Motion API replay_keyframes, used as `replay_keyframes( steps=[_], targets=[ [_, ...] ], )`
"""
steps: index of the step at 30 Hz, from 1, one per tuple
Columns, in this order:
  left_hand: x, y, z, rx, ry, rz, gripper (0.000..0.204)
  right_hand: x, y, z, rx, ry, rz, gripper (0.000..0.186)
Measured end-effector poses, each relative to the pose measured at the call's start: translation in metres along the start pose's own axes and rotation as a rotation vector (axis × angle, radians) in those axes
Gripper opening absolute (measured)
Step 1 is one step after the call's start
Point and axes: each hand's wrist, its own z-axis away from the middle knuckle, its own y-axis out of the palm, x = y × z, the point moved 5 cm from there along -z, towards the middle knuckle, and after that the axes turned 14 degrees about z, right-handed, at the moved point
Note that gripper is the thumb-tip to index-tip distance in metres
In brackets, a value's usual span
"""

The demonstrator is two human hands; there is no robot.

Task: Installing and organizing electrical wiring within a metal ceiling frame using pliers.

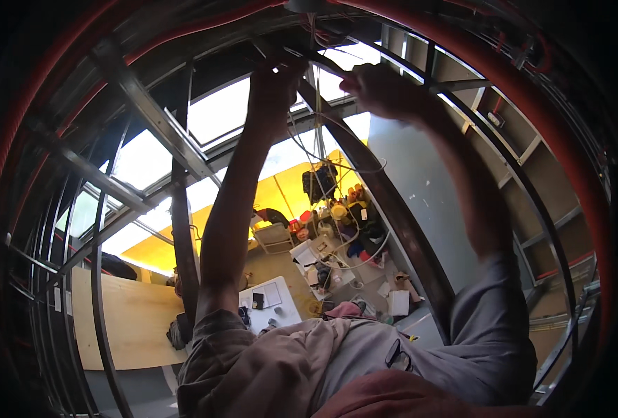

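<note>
Both my arms reach up into the dark metal framing overhead. My left hand is closed, fingers bent together, beside the loose cables; what it grips is lost in shadow. To its right, my right hand is closed around one end of a slim dark thing, which slants up and left toward my left hand. Its kind is too dark to make out. Thin pale cables hang down between my hands, and one curls into a wide loop below them.
Metal bars cross at the left, and a dark beam runs down the middle. Red conduit curves around the edges. Below are a plywood sheet, a white table and a cluttered floor with papers, bags and containers.
</note>
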Motion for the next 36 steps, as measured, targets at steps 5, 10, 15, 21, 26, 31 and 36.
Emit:
replay_keyframes(
  steps=[5, 10, 15, 21, 26, 31, 36],
  targets=[
    [0.023, 0.037, 0.008, -0.055, 0.091, -0.135, 0.016, -0.006, -0.042, 0.032, 0.195, 0.017, 0.467, 0.026],
    [0.027, 0.027, 0.013, -0.163, 0.228, -0.122, 0.02, -0.039, 0.001, 0.091, 0.358, 0.391, -0.331, 0.028],
    [0.031, 0.02, 0.011, -0.144, 0.247, -0.126, 0.028, -0.033, 0.006, 0.125, 0.656, 0.59, -0.832, 0.027],
    [0.023, 0.027, 0.017, -0.162, 0.206, -0.112, 0.032, -0.023, 0.007, 0.13, 0.416, 0.384, -0.789, 0.031],
    [0.03, 0.022, 0.011, -0.121, 0.208, 0.021, 0.03, -0.007, -0.001, 0.106, 0.072, 0.272, -0.482, 0.026],
    [0.027, 0.022, 0.012, -0.133, 0.217, -0.009, 0.027, -0.008, 0.004, 0.084, -0.065, 0.225, -0.345, 0.03],
    [0.025, 0.021, 0.012, -0.134, 0.207, -0.097, 0.025, -0.009, 0.009, 0.076, -0.1, 0.171, -0.32, 0.027]
  ],
)
